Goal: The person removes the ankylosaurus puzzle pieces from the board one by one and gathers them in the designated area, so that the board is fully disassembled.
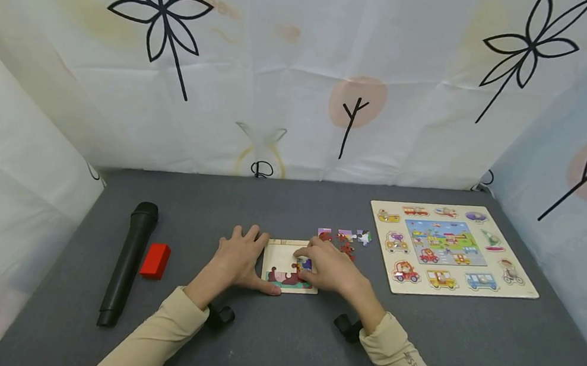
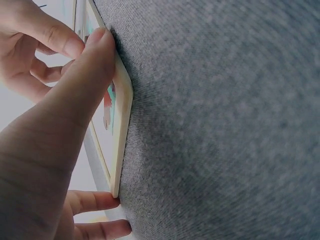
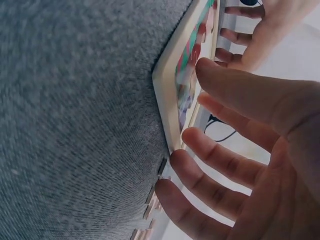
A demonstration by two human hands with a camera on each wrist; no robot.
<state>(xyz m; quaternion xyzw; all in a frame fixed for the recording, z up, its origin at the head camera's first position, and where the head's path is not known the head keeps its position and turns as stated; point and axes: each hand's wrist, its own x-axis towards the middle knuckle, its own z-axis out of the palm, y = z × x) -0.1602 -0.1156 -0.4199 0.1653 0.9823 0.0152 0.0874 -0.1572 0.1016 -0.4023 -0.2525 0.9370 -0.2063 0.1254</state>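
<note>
Head: the puzzle board (image 1: pixel 277 254) is lying between left hand (image 1: pixel 235 262) and right hand (image 1: pixel 331 268), the latter sitting nearer the loose pieces (image 1: pixel 347 249). Left wrist: left hand, fingers spread, is touching the board. Right wrist: whether fingers are pinching, I cannot tell.

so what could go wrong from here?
1. The puzzle tray might pivot: the left hand touches only its left part, while the right hand works at its right side.
2. The loose pieces lie just beyond the right hand, so its outer fingers could knock them.
3. The pieces in the tray's near part have bare tray above them, so a sideways nudge could shift them.
</note>
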